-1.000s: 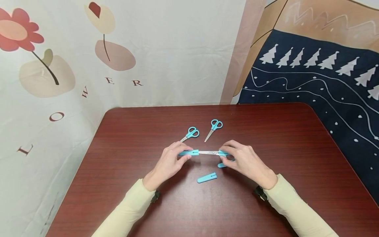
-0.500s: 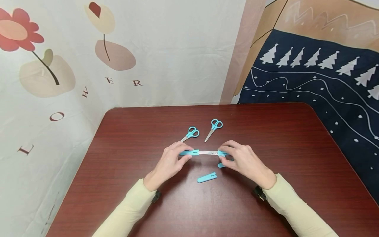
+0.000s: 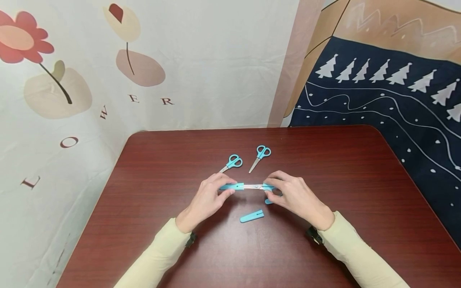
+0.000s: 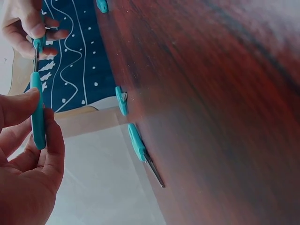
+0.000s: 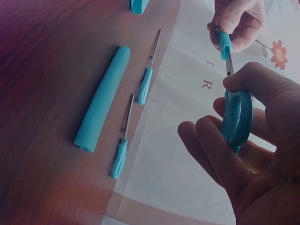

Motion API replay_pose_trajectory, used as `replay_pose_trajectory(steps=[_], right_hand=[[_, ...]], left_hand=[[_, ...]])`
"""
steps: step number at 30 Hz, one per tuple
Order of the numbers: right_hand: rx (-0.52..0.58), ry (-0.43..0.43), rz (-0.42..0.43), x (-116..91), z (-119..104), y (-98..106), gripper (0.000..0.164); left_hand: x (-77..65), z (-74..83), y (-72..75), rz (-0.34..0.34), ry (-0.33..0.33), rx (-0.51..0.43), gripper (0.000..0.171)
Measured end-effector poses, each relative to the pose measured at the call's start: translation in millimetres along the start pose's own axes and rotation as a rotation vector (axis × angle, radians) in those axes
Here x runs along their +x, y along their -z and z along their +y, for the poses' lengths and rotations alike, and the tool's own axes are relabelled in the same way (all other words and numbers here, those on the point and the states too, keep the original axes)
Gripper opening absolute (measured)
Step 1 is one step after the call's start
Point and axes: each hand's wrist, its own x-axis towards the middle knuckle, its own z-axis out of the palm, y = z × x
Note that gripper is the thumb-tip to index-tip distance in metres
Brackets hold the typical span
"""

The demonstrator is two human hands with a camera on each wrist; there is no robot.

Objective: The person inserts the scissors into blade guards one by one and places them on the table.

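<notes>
My left hand (image 3: 205,200) pinches a turquoise scissor cap (image 3: 232,186) between thumb and fingers. Facing it, my right hand (image 3: 297,196) grips the turquoise handle (image 5: 237,117) of a pair of scissors (image 3: 253,187). The blades are together and their tips are inside the cap's mouth, with the bare upper part showing between the hands. Both hands hold these pieces above the table. A second cap (image 3: 252,216) lies on the tabletop below them. Partly hidden by my right hand is a third cap (image 3: 268,201).
Two more turquoise-handled scissors lie uncapped beyond the hands: the left pair (image 3: 234,161), its blade tips hidden behind my left hand, and the right pair (image 3: 262,153). The dark red wooden table (image 3: 162,160) meets printed curtains (image 3: 216,80) at its far edge.
The two hands have come slightly closer together. The scissor blades have slid a little deeper into the cap, so less bare metal shows. Everything lying on the table stays put.
</notes>
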Motion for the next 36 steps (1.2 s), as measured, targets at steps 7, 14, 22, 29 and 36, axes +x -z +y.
replay_pose_trajectory(steps=[7,14,22,29,36], right_hand=[[0.013,0.006,-0.004,3.2,-1.6,-0.6,0.02],[0.025,0.007,-0.009,5.9,-3.2,-2.3,0.019],[0.024,-0.002,-0.02,7.5,-5.4,-2.0,0.019],[0.001,0.008,-0.012,8.8,-7.0,-2.6,0.02],[0.009,0.01,-0.023,10.0,-8.5,-2.8,0.02]], left_hand=[[1.1,1.9,-0.3,0.009,-0.01,-0.012,0.02],[2.0,4.2,-0.9,0.007,-0.014,-0.022,0.019],[2.7,5.1,-1.2,-0.007,-0.01,-0.039,0.019],[3.2,6.2,-3.5,0.008,-0.034,-0.046,0.02],[3.4,6.6,-5.1,0.021,-0.047,-0.029,0.021]])
